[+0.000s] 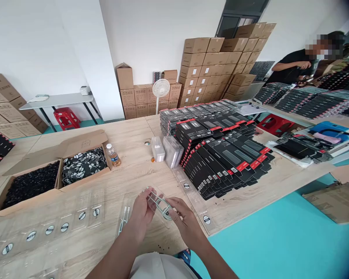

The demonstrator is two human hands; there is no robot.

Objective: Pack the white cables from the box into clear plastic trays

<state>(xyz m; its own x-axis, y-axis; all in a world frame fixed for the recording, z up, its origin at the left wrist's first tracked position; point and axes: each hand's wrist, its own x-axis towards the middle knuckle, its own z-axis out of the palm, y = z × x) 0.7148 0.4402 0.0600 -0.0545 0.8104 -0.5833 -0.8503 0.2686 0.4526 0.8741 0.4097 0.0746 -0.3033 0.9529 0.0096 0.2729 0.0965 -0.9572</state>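
Seen from above, the left hand (141, 211) and right hand (186, 221) hold a looped white cable (159, 203) over a wooden table (163, 242); a second white cable (123, 219) lies just beside the left hand; clear plastic trays (64, 221) spread leftward; stacked black boxes (223, 155) stand ahead; a person in black (293, 66) stands far right.

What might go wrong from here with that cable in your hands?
The coiled white cable between the left hand and right hand might spring loose and snag the second white cable. The water bottle beside the open cardboard carton might tip onto its contents.
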